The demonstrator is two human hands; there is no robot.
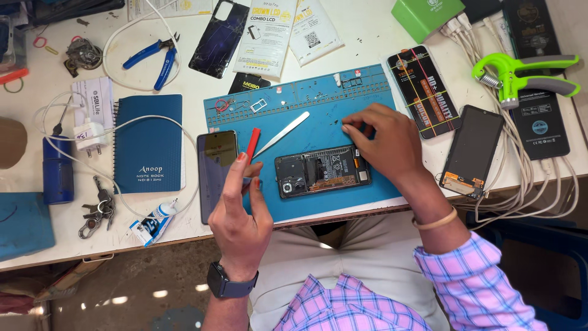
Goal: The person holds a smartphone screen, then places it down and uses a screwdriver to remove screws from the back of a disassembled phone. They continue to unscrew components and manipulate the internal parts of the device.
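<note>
- Phone with its back cover off lies near the middle of the blue work mat, its long axis running from 9 o'clock to 3 o'clock, the camera end toward 9 o'clock.
- The right hand sits at the phone's 1 o'clock, fingertips bent down and drawn together on the mat just above the phone's upper right corner; whether they pinch some small part, I cannot tell.
- The left hand is raised at the phone's 8 o'clock, pinching a red pry tool between thumb and forefinger, the tool pointing up toward 12 o'clock.
- The right hand is the nearer of the two to the phone, all but touching its right end; the left hand stands apart from its camera end.
- White tweezers lie slantwise on the mat at the phone's 11 o'clock, between the red pry tool and the right hand.
- A second phone with a dark screen lies upright at 9 o'clock of the open one, partly behind the left hand.
- On the white surface: a blue notebook far toward 9 o'clock, blue pliers at 11 o'clock, a loose display panel at 3 o'clock, a green hand-grip exerciser at 2 o'clock.
</note>
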